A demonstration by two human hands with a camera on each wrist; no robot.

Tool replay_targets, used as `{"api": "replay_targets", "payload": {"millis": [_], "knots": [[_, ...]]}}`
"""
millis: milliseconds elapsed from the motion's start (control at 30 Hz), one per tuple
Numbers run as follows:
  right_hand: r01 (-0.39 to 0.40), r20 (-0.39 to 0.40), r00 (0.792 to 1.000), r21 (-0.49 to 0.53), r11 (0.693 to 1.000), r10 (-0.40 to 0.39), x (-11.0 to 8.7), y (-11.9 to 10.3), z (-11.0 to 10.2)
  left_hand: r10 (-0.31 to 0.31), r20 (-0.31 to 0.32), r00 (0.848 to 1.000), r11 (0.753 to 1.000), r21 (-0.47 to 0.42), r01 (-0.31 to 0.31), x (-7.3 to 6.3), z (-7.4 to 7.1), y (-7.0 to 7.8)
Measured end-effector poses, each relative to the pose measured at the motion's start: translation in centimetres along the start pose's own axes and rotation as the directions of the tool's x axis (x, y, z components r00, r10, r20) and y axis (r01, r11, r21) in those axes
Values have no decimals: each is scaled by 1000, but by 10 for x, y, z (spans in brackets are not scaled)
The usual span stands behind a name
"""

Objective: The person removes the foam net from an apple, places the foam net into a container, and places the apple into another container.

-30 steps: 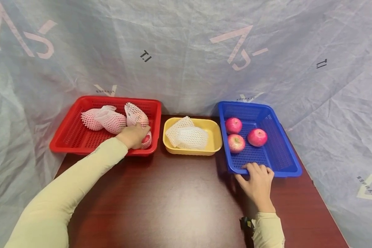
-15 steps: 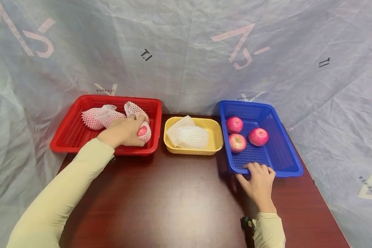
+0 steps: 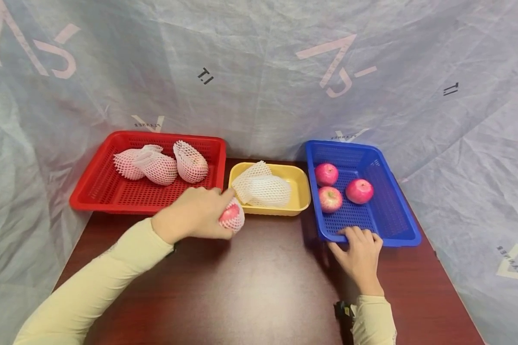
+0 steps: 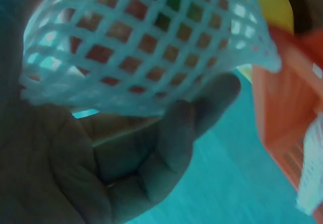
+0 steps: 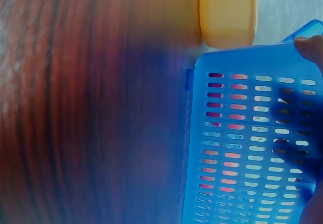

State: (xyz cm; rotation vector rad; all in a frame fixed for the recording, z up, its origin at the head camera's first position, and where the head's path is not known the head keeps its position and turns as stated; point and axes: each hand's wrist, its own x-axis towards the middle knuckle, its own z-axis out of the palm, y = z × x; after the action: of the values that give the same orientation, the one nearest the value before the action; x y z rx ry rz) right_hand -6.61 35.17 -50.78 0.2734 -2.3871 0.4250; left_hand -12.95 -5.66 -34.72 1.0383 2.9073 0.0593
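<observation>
In the head view my left hand [image 3: 198,213] grips a red apple [image 3: 230,215] wrapped in a white foam net [image 4: 151,47], in front of the gap between the red basket and the yellow tray. The left wrist view shows curled fingers [image 4: 166,153] beneath the netted fruit. My right hand [image 3: 360,256] holds the near rim of the blue basket [image 3: 401,239], thumb outside and fingers over the edge. Inside that basket sit three bare apples [image 3: 359,191]. The red basket [image 3: 86,196] contains three netted apples [image 3: 192,165].
Between the two baskets stands a yellow tray [image 3: 300,191] with loose white foam nets [image 3: 267,190] in it. All three containers rest along the back of a dark brown table [image 3: 250,287], against a hanging grey cloth [image 3: 259,105].
My left hand has lifted the netted apple out of the red basket and carried it right, toward the yellow tray's front. The right hand keeps its place on the blue rim.
</observation>
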Motion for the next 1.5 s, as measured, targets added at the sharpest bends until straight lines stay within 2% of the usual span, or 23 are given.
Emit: {"api": "replay_targets", "payload": {"millis": [167, 233, 333, 533, 700, 1067, 1167, 1333, 1500], "knots": [[-7, 5, 1000, -7, 1000, 7, -1, 1, 0, 91, 1, 996, 994, 59, -91, 4, 15, 23], [-8, 5, 1000, -12, 1000, 8, -2, 1, 0, 115, 18, 993, 992, 54, -116, 7, 23, 30], [-9, 1, 1000, -13, 1000, 9, -2, 1, 0, 138, 56, 989, 990, -3, -138, 11, 38, 39], [-12, 10, 1000, -6, 1000, 12, -1, -1, 0, 161, 141, 977, 982, -126, -144, 17, 69, 44], [-12, 1, 1000, -3, 1000, 12, -2, -3, 0, 203, 156, 967, 970, -167, -176, 16, 81, 43], [-11, 10, 1000, 1, 1000, 11, 0, -1, 0, 267, 115, 957, 950, -200, -241, 15, 75, 42], [-14, 14, 1000, -1, 1000, 14, 1, -1, -1, 306, 74, 949, 941, -177, -290, 15, 76, 41], [-8, 2, 1000, -6, 1000, 8, 1, -1, -1, 378, -24, 925, 916, -133, -378, 15, 77, 41], [-3, 5, 1000, -8, 1000, 3, 0, -2, -2, 396, -109, 912, 904, -127, -408, 15, 77, 44]]}}
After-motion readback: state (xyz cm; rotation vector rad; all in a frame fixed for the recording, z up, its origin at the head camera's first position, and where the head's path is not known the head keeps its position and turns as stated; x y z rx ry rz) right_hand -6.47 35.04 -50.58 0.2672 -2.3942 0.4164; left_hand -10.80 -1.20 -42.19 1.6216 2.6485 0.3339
